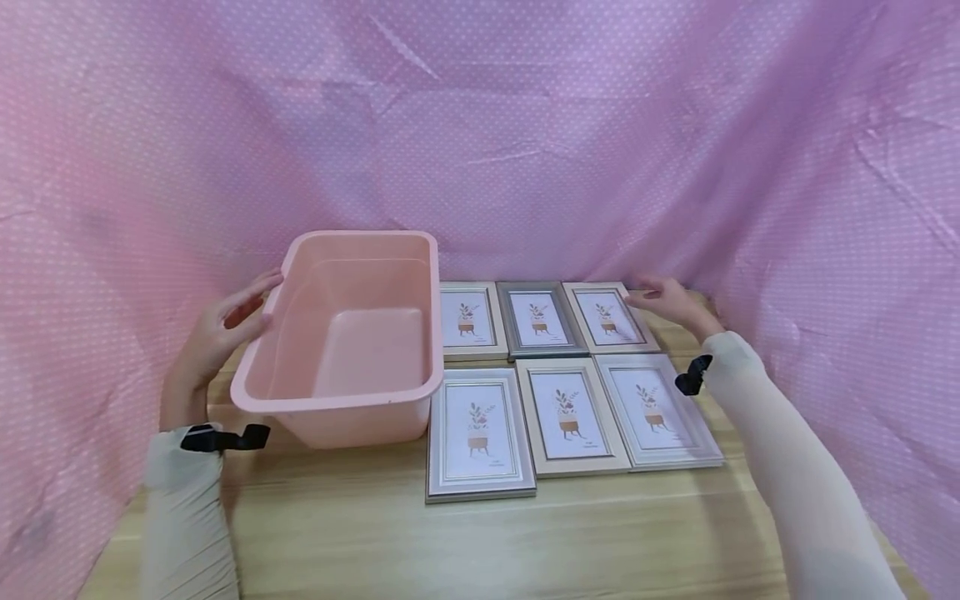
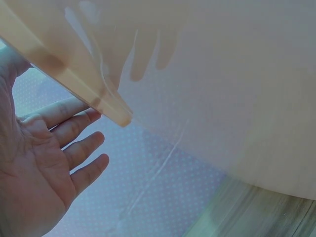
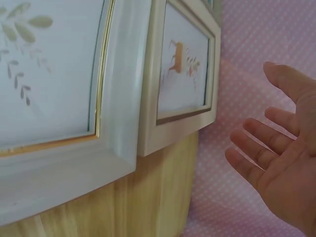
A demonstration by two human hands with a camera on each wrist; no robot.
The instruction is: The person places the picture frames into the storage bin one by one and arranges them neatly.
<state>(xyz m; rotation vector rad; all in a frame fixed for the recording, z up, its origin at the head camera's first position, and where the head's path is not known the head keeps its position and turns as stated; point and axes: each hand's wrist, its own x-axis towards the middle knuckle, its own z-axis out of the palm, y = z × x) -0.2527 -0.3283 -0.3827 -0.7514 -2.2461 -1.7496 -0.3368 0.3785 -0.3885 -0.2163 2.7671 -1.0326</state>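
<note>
A pink plastic tub stands on the left half of the table. My left hand is at its left rim, with extended fingertips touching the edge. In the left wrist view, the palm of that left hand shows beside the tub's rim, fingers spread. My right hand hovers by the back right picture frame, which has a cream border. The right wrist view shows this right hand with loosely extended fingers and nothing in them, apart from the cream frame.
Several picture frames lie in two rows right of the tub, including a grey one at the back and a silvery-white one in front. All show a potted plant print. A pink dotted cloth hangs behind the wooden table.
</note>
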